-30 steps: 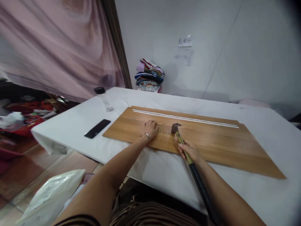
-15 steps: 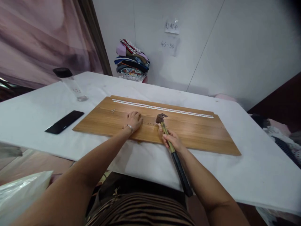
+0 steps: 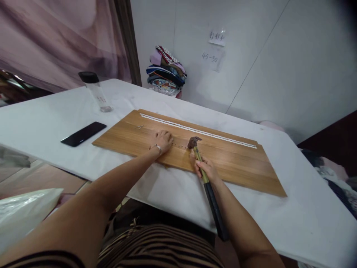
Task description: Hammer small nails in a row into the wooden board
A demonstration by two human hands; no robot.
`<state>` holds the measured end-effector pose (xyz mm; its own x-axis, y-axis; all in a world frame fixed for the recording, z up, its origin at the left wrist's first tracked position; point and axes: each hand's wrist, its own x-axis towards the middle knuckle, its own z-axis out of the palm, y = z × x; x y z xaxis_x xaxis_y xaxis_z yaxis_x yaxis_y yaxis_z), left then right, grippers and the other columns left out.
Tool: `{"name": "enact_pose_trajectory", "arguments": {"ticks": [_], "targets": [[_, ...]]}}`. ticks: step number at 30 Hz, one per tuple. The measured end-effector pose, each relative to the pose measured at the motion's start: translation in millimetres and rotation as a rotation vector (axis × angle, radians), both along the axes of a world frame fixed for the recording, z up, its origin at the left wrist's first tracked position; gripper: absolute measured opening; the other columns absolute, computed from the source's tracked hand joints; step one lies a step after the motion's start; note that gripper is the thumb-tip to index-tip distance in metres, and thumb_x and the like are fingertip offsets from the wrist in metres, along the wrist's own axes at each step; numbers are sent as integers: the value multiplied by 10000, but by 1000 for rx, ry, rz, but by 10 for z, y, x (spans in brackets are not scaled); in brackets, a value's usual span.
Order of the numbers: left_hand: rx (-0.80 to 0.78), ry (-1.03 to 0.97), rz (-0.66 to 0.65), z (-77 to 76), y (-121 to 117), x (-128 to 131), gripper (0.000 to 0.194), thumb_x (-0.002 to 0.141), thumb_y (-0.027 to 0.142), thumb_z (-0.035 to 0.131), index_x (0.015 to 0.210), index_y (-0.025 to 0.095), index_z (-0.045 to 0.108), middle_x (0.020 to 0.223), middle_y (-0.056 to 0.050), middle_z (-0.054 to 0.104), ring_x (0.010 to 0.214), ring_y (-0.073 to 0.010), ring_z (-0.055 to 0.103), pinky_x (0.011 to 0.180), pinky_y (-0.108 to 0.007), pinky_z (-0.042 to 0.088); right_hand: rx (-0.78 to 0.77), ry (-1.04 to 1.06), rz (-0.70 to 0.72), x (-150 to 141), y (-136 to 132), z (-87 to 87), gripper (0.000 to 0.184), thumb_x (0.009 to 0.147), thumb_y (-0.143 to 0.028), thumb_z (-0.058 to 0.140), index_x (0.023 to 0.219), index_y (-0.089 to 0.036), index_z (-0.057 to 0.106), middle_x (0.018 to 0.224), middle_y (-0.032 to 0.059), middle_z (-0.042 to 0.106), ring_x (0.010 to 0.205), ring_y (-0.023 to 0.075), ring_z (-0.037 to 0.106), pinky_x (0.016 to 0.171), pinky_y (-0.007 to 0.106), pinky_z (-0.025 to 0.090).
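In my right hand (image 3: 206, 169) is a claw hammer (image 3: 205, 178), gripped at the wooden part of the handle below the head. Its rusty head is over the wooden board (image 3: 237, 163), near a row of small nails (image 3: 182, 146) in the board. At the left end of that row my left hand (image 3: 164, 141), with a bracelet at the wrist, lies flat on the board with its fingers stretched forward. A few loose nails (image 3: 140, 127) lie farther left on the wood. Two white measuring strips (image 3: 198, 130) run along the board's far edge.
The board rests on a white-covered table (image 3: 304, 201). To the left are a black phone (image 3: 83, 134) and a clear bottle (image 3: 97, 93) with a dark lid. Folded clothes (image 3: 166, 72) are stacked by the wall, where paper notes (image 3: 213, 57) hang.
The view has turned, so the table and board appear tilted and shifted a little to the right. Both hands keep much the same places on the board, and the hammer stays in my right hand.
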<state>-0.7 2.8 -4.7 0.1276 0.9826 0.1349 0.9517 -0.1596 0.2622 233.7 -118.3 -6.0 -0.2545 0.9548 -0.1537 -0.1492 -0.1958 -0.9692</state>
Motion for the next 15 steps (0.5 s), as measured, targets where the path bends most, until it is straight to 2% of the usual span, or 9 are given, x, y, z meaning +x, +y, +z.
{"name": "enact_pose_trajectory", "arguments": {"ticks": [10, 15], "targets": [[-3, 14, -4, 1, 9, -3, 392, 977, 357, 399, 1252, 221, 644, 1461, -108, 570, 1376, -272, 466, 1143, -447, 322, 25, -4, -13, -7, -7, 10, 527, 706, -514, 733, 1084, -182, 575, 542, -88, 538, 344, 87, 427, 356, 215, 285], [0, -4, -7, -3, 11, -16, 377, 974, 360, 402, 1231, 243, 653, 1449, -102, 579, 1377, -272, 464, 1149, -457, 321, 15, -4, 10, -16, -8, 24, 499, 708, -492, 738, 1063, -181, 575, 544, -89, 543, 340, 83, 429, 354, 214, 275]]}}
